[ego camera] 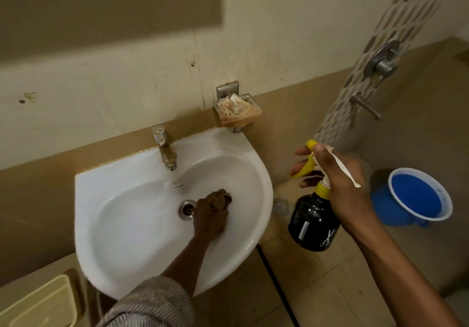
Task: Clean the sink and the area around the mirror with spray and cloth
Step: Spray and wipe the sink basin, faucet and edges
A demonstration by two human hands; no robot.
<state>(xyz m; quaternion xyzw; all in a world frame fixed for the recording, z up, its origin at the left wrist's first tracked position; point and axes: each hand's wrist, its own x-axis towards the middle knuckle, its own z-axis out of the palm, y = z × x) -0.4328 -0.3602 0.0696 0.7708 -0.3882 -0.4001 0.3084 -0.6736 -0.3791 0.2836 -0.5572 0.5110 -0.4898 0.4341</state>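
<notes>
A white wall-mounted sink (127, 225) fills the middle of the head view, with a metal tap (165, 149) at its back and a drain (187, 209) in the bowl. My left hand (210, 215) presses a small brown cloth (220, 199) against the bowl just right of the drain. To the right of the sink, my right hand (340, 182) holds up a black spray bottle (313, 222) with a yellow trigger head (308, 161). Its nozzle points left toward the sink. The mirror is out of view.
A metal soap holder (233, 103) with crumpled paper hangs on the wall behind the sink. A blue bucket (416, 199) stands on the floor at right, below shower fittings (382, 60). A floor drain (279, 206) and a dark hose (276, 288) lie beside the sink. A beige box (43, 304) sits lower left.
</notes>
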